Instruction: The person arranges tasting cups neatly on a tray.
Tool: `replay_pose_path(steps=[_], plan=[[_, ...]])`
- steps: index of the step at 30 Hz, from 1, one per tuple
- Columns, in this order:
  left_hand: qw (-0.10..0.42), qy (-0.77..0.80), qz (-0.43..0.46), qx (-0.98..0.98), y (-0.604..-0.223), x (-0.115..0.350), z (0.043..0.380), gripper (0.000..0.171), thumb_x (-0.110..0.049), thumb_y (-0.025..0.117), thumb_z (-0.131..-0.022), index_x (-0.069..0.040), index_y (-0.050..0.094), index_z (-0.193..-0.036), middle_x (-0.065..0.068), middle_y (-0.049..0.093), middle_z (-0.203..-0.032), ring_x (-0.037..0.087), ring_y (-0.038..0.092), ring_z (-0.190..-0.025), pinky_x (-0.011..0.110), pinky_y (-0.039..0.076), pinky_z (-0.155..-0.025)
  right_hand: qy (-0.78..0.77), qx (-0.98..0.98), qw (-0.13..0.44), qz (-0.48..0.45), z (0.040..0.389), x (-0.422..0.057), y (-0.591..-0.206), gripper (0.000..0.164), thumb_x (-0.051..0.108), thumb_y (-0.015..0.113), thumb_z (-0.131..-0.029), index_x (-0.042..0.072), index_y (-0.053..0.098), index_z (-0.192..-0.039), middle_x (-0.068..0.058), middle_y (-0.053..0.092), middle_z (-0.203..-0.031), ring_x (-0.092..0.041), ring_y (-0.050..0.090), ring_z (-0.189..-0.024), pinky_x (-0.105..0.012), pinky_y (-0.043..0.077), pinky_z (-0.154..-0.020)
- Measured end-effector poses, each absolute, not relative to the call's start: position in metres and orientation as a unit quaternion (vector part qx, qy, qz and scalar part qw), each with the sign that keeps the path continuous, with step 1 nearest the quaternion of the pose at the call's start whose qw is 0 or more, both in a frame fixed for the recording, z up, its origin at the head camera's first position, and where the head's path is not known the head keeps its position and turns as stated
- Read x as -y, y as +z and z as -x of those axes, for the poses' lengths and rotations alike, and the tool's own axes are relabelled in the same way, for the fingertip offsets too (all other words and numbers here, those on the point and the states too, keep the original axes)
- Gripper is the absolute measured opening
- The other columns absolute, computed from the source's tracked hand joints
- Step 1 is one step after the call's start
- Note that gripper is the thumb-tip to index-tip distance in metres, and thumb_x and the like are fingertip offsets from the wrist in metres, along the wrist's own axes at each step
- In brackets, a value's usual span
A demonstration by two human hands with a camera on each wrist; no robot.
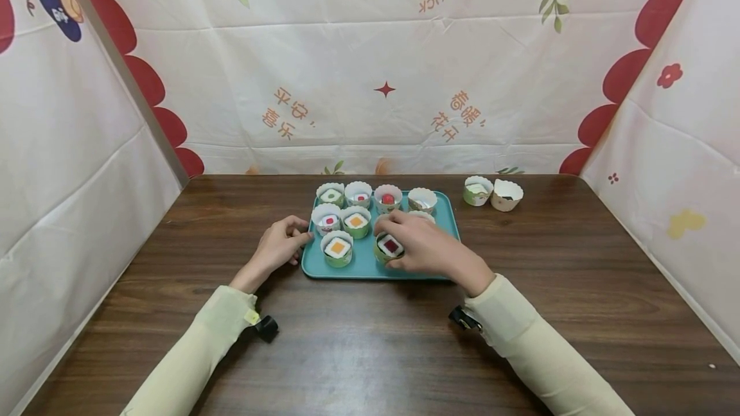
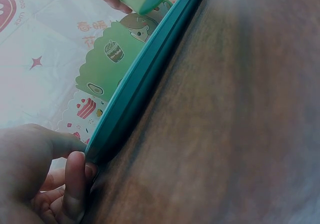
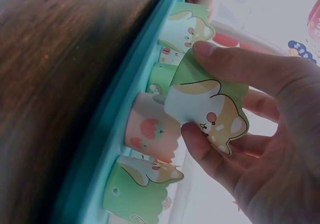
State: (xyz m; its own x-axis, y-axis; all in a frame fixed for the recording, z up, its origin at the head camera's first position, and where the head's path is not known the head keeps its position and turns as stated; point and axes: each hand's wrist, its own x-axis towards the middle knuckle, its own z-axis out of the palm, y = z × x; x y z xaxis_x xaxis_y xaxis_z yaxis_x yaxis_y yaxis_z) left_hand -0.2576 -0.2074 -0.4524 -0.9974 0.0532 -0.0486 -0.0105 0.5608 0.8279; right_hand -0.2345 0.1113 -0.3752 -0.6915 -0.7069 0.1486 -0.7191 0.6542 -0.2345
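My right hand (image 1: 430, 246) grips a green paper baking cup (image 3: 205, 94) with a printed dog. A white square with a dark red centre sits in that cup, seen in the head view. Its base hangs above the teal tray (image 1: 361, 269), as the left wrist view shows. Thumb and fingers of my left hand (image 1: 279, 248) pinch the tray's left rim. Several filled cups stand on the tray, among them a green cup with an orange-centred square (image 1: 338, 249) at the front left. Part of one cup behind my right hand is hidden.
Off the tray at the back right, a green cup (image 1: 477, 191) and a pale cup (image 1: 507, 196) stand side by side on the brown table (image 1: 370, 352). Printed white cloth (image 1: 358, 56) hangs behind the table and along both sides.
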Motion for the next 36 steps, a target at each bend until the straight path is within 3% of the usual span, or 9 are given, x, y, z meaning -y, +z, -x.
replay_pose_path(steps=[8, 17, 36], plan=[[0.034, 0.467, -0.014, -0.883, -0.451, 0.206, 0.259, 0.034, -0.029, 0.069, -0.099, -0.01, 0.065, -0.127, 0.005, 0.067, -0.082, 0.017, 0.061, -0.06, 0.032, 0.058, -0.054, 0.124, 0.917, -0.011, -0.379, 0.235, -0.107, -0.384, 0.052, 0.025, 0.086, -0.085, 0.014, 0.066, -0.132, -0.009, 0.06, -0.136, -0.022, 0.063, -0.111, -0.042, 0.058, -0.092], [0.032, 0.468, -0.015, -0.883, -0.45, 0.203, 0.26, 0.033, -0.027, 0.069, -0.099, -0.011, 0.066, -0.127, 0.005, 0.066, -0.081, 0.017, 0.061, -0.058, 0.032, 0.058, -0.053, 0.11, 0.915, 0.015, -0.389, 0.234, -0.107, -0.39, 0.052, 0.023, 0.088, -0.083, 0.015, 0.067, -0.129, -0.007, 0.058, -0.121, -0.016, 0.055, -0.095, -0.031, 0.053, -0.078], [0.016, 0.46, -0.01, -0.888, -0.455, 0.205, 0.257, 0.033, -0.029, 0.069, -0.098, -0.011, 0.067, -0.126, 0.005, 0.069, -0.084, 0.017, 0.062, -0.059, 0.033, 0.058, -0.053, 0.1, 0.908, 0.044, -0.404, 0.236, -0.103, -0.397, 0.052, 0.023, 0.088, -0.082, 0.014, 0.067, -0.128, -0.006, 0.056, -0.12, -0.017, 0.052, -0.099, -0.032, 0.051, -0.079]])
